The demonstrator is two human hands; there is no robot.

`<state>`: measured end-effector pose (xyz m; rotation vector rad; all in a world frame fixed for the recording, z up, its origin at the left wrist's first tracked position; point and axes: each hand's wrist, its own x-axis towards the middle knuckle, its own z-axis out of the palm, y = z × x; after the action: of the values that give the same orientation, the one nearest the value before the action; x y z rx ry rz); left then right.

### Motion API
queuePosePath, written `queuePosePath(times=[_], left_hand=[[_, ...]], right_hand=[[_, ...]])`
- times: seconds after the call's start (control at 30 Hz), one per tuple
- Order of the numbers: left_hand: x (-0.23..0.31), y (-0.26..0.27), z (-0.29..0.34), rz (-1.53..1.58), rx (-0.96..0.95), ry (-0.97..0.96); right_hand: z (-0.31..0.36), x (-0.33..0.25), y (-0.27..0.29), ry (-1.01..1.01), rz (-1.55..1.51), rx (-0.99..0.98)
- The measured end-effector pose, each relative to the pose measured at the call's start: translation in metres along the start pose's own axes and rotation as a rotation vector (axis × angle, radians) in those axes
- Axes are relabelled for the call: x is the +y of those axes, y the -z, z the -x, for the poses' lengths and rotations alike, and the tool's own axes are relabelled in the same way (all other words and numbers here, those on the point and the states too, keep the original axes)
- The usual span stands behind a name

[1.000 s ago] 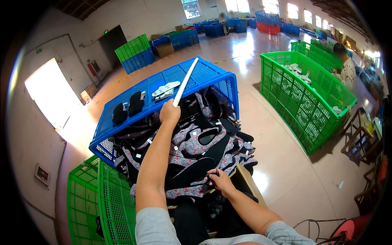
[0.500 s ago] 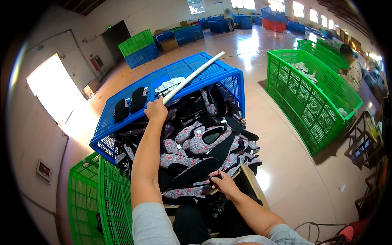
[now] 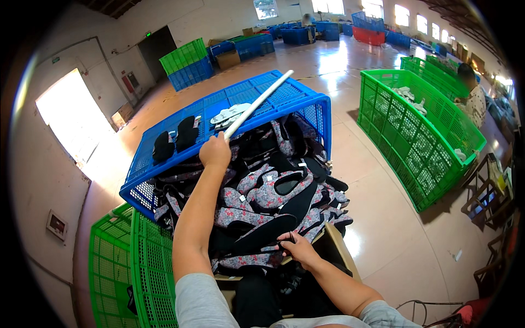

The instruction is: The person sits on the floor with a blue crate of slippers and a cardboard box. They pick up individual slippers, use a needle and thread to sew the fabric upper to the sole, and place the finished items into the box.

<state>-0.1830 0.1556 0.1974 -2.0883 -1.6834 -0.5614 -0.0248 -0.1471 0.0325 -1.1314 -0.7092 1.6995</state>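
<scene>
Gripping the near end of a white stick (image 3: 260,104), the left hand (image 3: 215,150) is sitting just by the near upper edge of a blue crate (image 3: 235,87), fingers curling around the stick. The right hand (image 3: 298,249) is lying nearer and to the right, fingertips pressing together on a small dark tool (image 3: 291,237) whose kind I cannot tell. The left arm is stretching out nearly straight; the right is bending in low. The stick is slanting far and right over the crate's top; whether it is touching there I cannot tell.

Flowered grey and black slippers (image 3: 273,194) are spilling from the crate's near-facing mouth, filling the room between the hands. Two black slippers (image 3: 187,133) and some white soles (image 3: 229,115) are resting on top. A cardboard box (image 3: 343,249) is standing close beside the right forearm, and green crates (image 3: 156,262) are hemming in the near left. Floor (image 3: 383,208) is opening to the right, reaching a long green crate (image 3: 404,147) holding white pieces (image 3: 407,98). A person (image 3: 474,106) is working beyond it; wooden stools (image 3: 486,186) are standing nearer, far to the right.
</scene>
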Motion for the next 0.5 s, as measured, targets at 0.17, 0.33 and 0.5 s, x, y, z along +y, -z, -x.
queuePosePath(times=[0.17,0.33,0.5], left_hand=[[0.039,0.012,-0.010,0.174,-0.139,0.006],[0.085,0.016,-0.022,0.449,-0.217,0.030],[0.118,0.011,-0.026,0.772,-0.181,0.192]], right_hand=[[-0.006,0.006,-0.002,-0.002,0.030,-0.014],[-0.010,0.012,0.001,0.012,0.007,-0.022],[-0.001,0.001,-0.003,-0.024,0.011,-0.017]])
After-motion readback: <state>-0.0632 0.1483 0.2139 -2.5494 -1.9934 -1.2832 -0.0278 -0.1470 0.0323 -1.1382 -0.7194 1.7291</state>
